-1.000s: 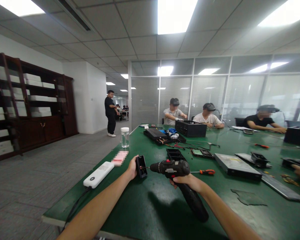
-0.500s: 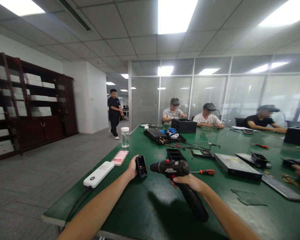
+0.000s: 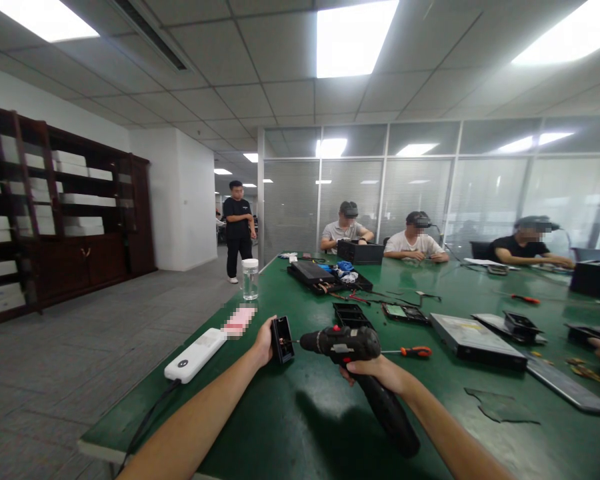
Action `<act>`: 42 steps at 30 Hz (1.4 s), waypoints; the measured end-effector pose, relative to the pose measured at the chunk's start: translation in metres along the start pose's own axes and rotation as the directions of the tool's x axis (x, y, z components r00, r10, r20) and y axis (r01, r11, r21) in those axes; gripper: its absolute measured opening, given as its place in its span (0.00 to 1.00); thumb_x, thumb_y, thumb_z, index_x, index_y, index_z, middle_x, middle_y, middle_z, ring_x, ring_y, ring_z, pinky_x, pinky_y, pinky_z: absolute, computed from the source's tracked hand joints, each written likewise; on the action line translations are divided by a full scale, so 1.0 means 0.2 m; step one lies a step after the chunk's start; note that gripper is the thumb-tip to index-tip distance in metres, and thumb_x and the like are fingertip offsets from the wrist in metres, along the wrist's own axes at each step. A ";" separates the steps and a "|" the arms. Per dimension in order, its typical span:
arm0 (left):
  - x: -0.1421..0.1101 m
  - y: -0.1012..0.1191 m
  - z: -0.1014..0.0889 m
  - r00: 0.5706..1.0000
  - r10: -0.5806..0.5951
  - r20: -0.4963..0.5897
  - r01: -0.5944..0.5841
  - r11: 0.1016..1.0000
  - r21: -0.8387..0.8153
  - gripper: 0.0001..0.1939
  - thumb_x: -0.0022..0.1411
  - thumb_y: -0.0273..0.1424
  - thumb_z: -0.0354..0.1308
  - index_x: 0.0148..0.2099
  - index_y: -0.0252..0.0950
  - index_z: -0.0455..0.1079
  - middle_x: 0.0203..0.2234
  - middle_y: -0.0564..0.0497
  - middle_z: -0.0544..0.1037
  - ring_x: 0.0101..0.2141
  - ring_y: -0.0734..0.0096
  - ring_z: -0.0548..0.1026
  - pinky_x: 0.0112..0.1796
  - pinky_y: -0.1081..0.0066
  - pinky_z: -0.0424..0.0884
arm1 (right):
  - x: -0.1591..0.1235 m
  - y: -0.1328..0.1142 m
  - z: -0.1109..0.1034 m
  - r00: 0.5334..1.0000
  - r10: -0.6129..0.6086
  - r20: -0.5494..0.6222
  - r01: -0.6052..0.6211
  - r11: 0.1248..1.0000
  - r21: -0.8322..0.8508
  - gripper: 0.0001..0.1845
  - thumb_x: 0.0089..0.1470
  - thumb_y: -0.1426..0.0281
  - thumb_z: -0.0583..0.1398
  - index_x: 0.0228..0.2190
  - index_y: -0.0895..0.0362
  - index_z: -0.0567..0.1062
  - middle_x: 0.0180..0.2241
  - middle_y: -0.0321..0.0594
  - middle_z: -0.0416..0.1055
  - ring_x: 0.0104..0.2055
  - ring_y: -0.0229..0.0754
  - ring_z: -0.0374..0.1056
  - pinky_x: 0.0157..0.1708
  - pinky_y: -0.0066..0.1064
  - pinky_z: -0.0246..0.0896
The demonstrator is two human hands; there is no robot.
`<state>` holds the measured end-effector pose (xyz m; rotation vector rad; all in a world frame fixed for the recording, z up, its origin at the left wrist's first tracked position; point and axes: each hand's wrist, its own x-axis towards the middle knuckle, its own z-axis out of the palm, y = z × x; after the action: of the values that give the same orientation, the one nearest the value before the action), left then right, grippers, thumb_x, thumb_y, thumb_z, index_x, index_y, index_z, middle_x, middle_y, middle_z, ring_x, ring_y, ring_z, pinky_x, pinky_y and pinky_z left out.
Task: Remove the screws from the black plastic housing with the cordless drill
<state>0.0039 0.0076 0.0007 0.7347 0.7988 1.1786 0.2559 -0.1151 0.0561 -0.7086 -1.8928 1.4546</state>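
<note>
My left hand (image 3: 265,342) grips a small black plastic housing (image 3: 283,340) by its left side, its open face turned toward the drill. Inside the housing some copper-coloured parts show. My right hand (image 3: 375,372) is wrapped round the handle of a black cordless drill (image 3: 343,343) with red buttons. The drill points left, and its thin bit reaches to the housing's open side; whether the tip touches anything inside I cannot tell. Behind the drill lie a black frame (image 3: 351,313) and an orange-handled screwdriver (image 3: 415,351).
A white power bank (image 3: 196,355) with a cable and a clear jar (image 3: 250,280) stand along the left table edge. On the right lie a metal drive (image 3: 477,341) and a dark broken sheet (image 3: 503,407). Several people sit across the green table (image 3: 260,427); one person (image 3: 239,227) stands behind.
The standing person has come to the right and folded an arm across the body. A seated person's black case has tilted or shifted left. My hands hold nearly the same pose.
</note>
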 end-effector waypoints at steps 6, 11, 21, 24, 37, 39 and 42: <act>-0.01 0.00 0.01 1.000 -0.010 -0.011 0.010 1.000 -0.007 0.17 0.45 0.43 0.46 0.23 0.33 0.61 0.13 0.52 0.65 0.14 0.74 0.63 0.18 0.73 0.60 | 0.00 0.01 -0.01 1.000 0.002 0.005 -0.002 1.000 -0.025 0.13 0.43 0.67 0.54 0.31 0.63 0.67 0.25 0.39 0.62 0.26 0.35 0.59 0.31 0.31 0.55; 0.00 0.00 0.00 1.000 -0.003 -0.002 0.003 1.000 -0.006 0.16 0.46 0.42 0.46 0.23 0.33 0.61 0.13 0.53 0.65 0.14 0.75 0.63 0.19 0.73 0.61 | 0.00 0.01 -0.01 1.000 -0.008 0.007 0.008 1.000 -0.006 0.13 0.43 0.68 0.54 0.32 0.64 0.66 0.25 0.40 0.62 0.26 0.35 0.59 0.31 0.32 0.55; 0.00 0.00 0.00 1.000 0.017 0.004 -0.017 1.000 -0.009 0.17 0.45 0.43 0.47 0.23 0.32 0.61 0.13 0.52 0.65 0.14 0.74 0.64 0.19 0.72 0.61 | 0.01 0.02 -0.01 1.000 -0.025 0.003 0.025 1.000 -0.005 0.14 0.43 0.67 0.54 0.31 0.65 0.67 0.24 0.39 0.62 0.25 0.35 0.59 0.30 0.31 0.54; 0.00 0.01 0.01 1.000 0.014 -0.003 -0.014 1.000 -0.011 0.16 0.45 0.43 0.47 0.23 0.32 0.61 0.14 0.52 0.65 0.14 0.74 0.64 0.19 0.72 0.61 | 0.01 0.01 0.00 0.999 -0.035 0.009 0.035 0.999 0.000 0.13 0.43 0.67 0.54 0.30 0.64 0.67 0.24 0.39 0.62 0.25 0.35 0.58 0.30 0.31 0.54; -0.01 0.01 0.01 1.000 0.010 0.016 -0.010 1.000 0.006 0.16 0.45 0.43 0.46 0.24 0.33 0.61 0.14 0.52 0.65 0.15 0.73 0.64 0.20 0.71 0.61 | 0.00 0.03 -0.01 1.000 0.000 0.000 0.000 1.000 0.019 0.12 0.43 0.69 0.54 0.31 0.64 0.67 0.25 0.40 0.62 0.27 0.36 0.59 0.31 0.32 0.55; -0.02 0.01 0.01 1.000 0.012 0.017 -0.012 1.000 0.006 0.16 0.45 0.43 0.46 0.24 0.33 0.61 0.14 0.52 0.65 0.15 0.73 0.64 0.20 0.71 0.61 | 0.00 0.03 -0.01 1.000 -0.007 0.004 0.007 1.000 0.025 0.12 0.43 0.69 0.54 0.31 0.64 0.67 0.25 0.40 0.62 0.27 0.36 0.59 0.31 0.32 0.55; -0.02 0.01 0.01 1.000 0.014 0.026 -0.015 1.000 0.004 0.17 0.45 0.43 0.46 0.24 0.33 0.61 0.14 0.52 0.65 0.14 0.74 0.64 0.20 0.71 0.61 | 0.01 0.03 -0.02 1.000 -0.013 0.012 0.013 1.000 0.024 0.12 0.43 0.70 0.54 0.32 0.64 0.67 0.25 0.40 0.62 0.27 0.35 0.59 0.31 0.32 0.55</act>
<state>0.0045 0.0044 0.0036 0.7592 0.7759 1.1785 0.2582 -0.1100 0.0502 -0.6765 -1.8825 1.4738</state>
